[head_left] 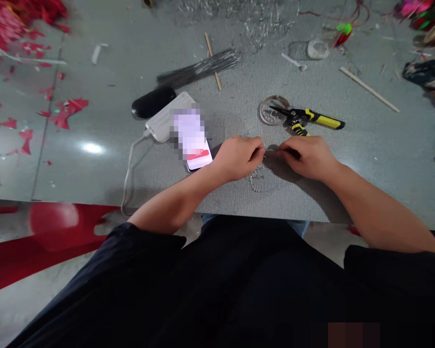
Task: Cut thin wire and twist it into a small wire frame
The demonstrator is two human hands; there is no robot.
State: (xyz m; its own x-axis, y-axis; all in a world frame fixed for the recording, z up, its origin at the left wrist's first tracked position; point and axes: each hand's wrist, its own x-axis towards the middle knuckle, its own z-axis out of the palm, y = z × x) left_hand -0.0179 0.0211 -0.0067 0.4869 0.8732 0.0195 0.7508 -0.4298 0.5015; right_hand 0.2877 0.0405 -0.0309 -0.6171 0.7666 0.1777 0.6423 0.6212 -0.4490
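Just on the near side of a pair of snips (297, 116) with yellow-and-black grips and dark pointed blades, two bare hands worked close together. The left hand (243, 155) and the right hand (306, 155) were both curled, fingertips pinched on a thin wire (270, 150) stretched across the short gap between them. A loose wire loop (252, 183), fine and bent, lay on the table, nearer the person than the snips.

Under the snips' blades sat a flat, round ring (264, 116). Left of the snips were a phone (198, 163) with its screen lit, a smooth, rounded black case (150, 104) and a boxy white plastic block (166, 118) trailing a white cable (128, 169). Beyond these, still left of the snips, a sheaf of straight, dark metal wires (199, 68) crossed a slim wooden stick (217, 81). Past the snips lay a tangle of silvery strands (261, 24) and a small white spoon (293, 61).

The table (239, 108) was grey, its covering finely woven-looking beneath the snips. Far left of them it was smoother and glossy, strewn with torn red scraps (67, 112). Below the table's edge, left of the snips, stood shiny red plastic seating (54, 224) on a pale floor (3, 321).
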